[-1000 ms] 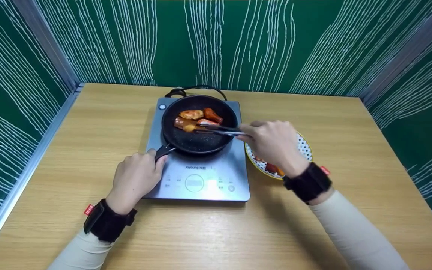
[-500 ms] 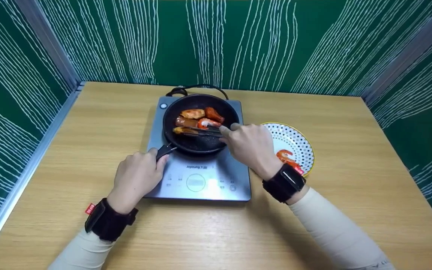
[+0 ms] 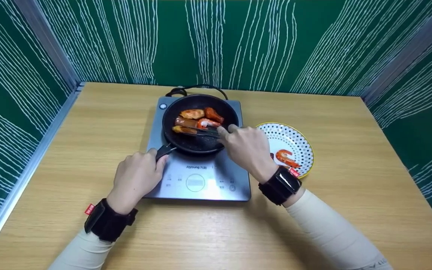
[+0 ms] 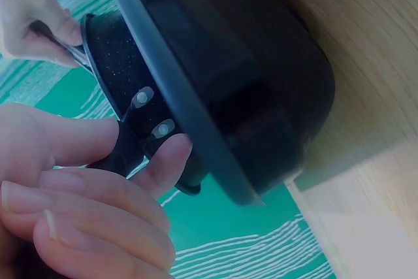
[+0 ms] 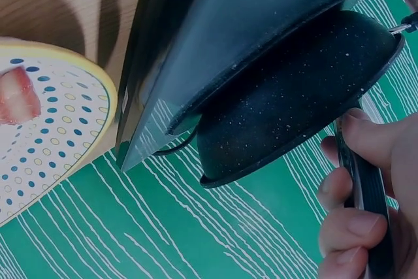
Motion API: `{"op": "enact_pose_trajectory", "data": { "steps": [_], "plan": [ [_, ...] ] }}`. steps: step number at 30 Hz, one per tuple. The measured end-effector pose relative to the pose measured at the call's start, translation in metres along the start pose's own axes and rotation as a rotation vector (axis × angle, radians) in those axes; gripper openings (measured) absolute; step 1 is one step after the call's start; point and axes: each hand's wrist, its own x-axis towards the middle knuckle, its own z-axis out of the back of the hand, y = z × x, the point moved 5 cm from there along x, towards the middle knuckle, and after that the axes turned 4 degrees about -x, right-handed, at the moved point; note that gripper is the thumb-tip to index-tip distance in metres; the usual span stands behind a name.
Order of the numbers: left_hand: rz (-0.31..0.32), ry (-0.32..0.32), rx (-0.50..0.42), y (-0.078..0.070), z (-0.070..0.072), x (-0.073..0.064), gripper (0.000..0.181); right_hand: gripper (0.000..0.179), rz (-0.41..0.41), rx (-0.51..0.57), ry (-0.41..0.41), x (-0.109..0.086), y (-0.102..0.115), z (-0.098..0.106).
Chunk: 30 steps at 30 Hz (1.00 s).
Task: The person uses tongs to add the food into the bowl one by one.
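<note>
My left hand point(image 3: 139, 173) grips the black handle point(image 3: 164, 150) of a frying pan point(image 3: 197, 145) on an induction cooker point(image 3: 178, 189). My right hand point(image 3: 246, 150) holds tongs point(image 3: 209, 132), with their tips low inside the pan around a yellow-brown piece of food point(image 3: 183, 129). Behind that piece lie a brown slab point(image 3: 186, 122), a shrimp point(image 3: 208, 123), a browned chicken wing point(image 3: 192, 113) and a reddish piece of meat point(image 3: 213, 114). In the right wrist view, fingers and thumb wrap the tongs' dark handle point(image 5: 367, 194); the pan wall hides the tips.
A yellow-rimmed dotted plate point(image 3: 301, 144) stands right of the cooker, bearing a shrimp point(image 3: 286, 158) and other food partly hidden by my right hand. A black cord point(image 3: 204, 86) loops behind the cooker. Green panels point(image 3: 234, 45) with white lines enclose the wooden table point(image 3: 351, 157).
My right hand has moved left and nearer with the tongs. The yellow-brown piece has shifted slightly left, apart from the shrimp. My left hand stays on the handle.
</note>
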Motion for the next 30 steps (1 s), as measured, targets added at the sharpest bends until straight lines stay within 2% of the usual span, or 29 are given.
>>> {"op": "enact_pose_trajectory", "data": {
  "steps": [8, 15, 19, 26, 30],
  "plan": [
    [-0.002, -0.004, -0.002, -0.001, 0.001, 0.001, 0.039, 0.030, 0.004, 0.014, 0.008, 0.000, -0.002, 0.002],
    [-0.002, -0.002, 0.008, 0.000, -0.001, 0.001, 0.040, 0.038, 0.009, 0.075, 0.048, -0.003, -0.006, 0.003],
    [-0.012, -0.009, 0.026, 0.000, -0.002, 0.000, 0.040, 0.041, 0.005, 0.105, 0.043, -0.007, -0.011, 0.006],
    [-0.014, -0.006, 0.025, -0.001, -0.003, 0.001, 0.040, 0.045, -0.042, 0.200, -0.012, -0.023, -0.037, 0.022],
    [-0.010, -0.004, 0.023, 0.000, -0.003, 0.002, 0.040, 0.043, -0.091, 0.243, 0.001, -0.037, -0.062, 0.032]
  ]
}}
